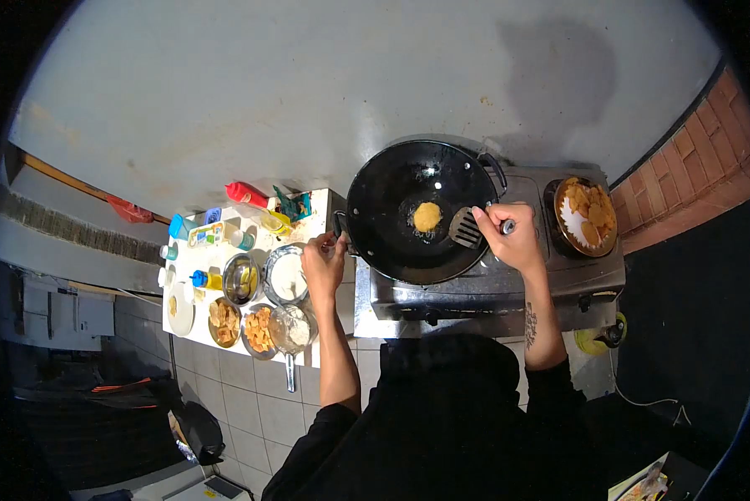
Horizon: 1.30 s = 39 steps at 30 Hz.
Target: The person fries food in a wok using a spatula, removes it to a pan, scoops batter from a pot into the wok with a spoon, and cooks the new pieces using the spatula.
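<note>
A black wok [391, 179] stands on the stove, and one round golden piece of food [426, 217] sizzles in oil at its middle. My right hand [512, 238] is closed round the handle of a slotted spatula [465, 229], whose blade lies inside the wok to the right of the food. At the wok's left side, my left hand [323, 260] has its fingers bent close by the wok's left handle [339, 224]; what its fingertips hold, if anything, is too small to make out.
A plate of fried pieces [588, 213] is at the stove's right. On the white table [315, 219] left are a bowl of white mix [288, 275], a strainer [290, 329], a bowl of orange pieces [260, 331], a metal bowl [241, 279] and a red bottle [246, 194].
</note>
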Each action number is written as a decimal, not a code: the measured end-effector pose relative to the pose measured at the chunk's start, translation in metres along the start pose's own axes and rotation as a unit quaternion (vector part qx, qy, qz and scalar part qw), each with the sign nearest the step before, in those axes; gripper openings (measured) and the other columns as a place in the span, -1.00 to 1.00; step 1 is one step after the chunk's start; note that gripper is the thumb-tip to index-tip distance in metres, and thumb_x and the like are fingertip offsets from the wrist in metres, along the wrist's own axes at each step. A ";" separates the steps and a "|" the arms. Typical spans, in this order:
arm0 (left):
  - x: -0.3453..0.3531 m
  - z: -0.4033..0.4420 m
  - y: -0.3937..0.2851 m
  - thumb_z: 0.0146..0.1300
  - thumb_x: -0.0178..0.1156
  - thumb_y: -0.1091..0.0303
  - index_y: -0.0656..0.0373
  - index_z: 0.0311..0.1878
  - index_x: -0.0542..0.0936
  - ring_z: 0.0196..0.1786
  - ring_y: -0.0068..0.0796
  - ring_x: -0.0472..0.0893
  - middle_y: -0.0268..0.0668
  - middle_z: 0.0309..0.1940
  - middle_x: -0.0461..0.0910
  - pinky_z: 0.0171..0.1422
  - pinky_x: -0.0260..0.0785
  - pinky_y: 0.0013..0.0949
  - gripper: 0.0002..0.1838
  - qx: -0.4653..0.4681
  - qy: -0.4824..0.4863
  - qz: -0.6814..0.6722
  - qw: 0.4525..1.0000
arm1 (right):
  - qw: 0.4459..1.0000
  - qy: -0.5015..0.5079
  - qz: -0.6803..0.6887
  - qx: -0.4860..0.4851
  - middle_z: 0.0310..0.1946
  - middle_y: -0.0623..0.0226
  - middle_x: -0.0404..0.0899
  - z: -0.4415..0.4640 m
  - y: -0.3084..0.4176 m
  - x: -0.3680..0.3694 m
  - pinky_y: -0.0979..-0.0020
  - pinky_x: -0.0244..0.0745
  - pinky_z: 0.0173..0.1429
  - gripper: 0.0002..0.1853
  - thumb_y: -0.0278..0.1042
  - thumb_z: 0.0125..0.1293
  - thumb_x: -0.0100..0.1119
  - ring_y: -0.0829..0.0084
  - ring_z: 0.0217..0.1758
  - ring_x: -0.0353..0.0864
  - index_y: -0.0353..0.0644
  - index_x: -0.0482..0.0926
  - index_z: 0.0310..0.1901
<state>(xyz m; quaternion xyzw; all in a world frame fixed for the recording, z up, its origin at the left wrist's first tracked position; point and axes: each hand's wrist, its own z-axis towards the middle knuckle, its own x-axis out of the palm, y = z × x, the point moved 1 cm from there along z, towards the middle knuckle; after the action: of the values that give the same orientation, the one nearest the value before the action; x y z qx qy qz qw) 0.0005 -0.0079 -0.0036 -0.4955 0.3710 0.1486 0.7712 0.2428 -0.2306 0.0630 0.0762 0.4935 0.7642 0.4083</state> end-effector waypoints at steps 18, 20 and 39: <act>0.000 0.000 0.000 0.15 0.36 0.17 0.33 -0.15 0.68 -0.35 -0.21 0.60 -0.05 -0.44 0.64 -0.18 0.43 -0.24 -0.62 -0.009 -0.004 0.001 1.000 | 0.999 -0.006 0.029 0.021 -0.79 0.41 0.01 0.015 -0.036 0.035 0.37 -0.10 -0.57 -0.48 -0.36 0.40 0.12 0.65 -0.66 -0.03 -0.32 0.20 -0.71; 0.001 0.000 0.001 0.17 0.34 0.17 0.30 -0.16 0.69 -0.38 -0.26 0.57 -0.09 -0.49 0.65 -0.19 0.40 -0.25 -0.65 -0.003 -0.014 -0.001 1.000 | 0.999 -0.014 0.041 0.026 -0.78 0.40 0.01 0.017 -0.045 0.042 0.36 -0.09 -0.56 -0.48 -0.35 0.40 0.11 0.65 -0.66 -0.03 -0.32 0.20 -0.71; 0.002 0.000 0.005 0.17 0.33 0.22 0.32 -0.19 0.69 -0.54 -0.30 0.53 -0.12 -0.59 0.60 -0.34 0.37 -0.27 -0.68 0.029 -0.028 0.017 0.999 | 0.995 -0.048 0.079 -0.030 -0.83 0.54 0.19 0.041 -0.029 0.065 0.49 -0.04 -0.60 -0.47 -0.36 0.42 0.06 0.72 -0.74 0.09 -0.26 0.26 -0.76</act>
<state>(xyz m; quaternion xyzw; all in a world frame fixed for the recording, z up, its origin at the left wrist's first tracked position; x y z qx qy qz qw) -0.0010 -0.0056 -0.0086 -0.4621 0.3619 0.1643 0.7928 0.2376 -0.1514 0.0418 0.1393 0.4426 0.8038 0.3723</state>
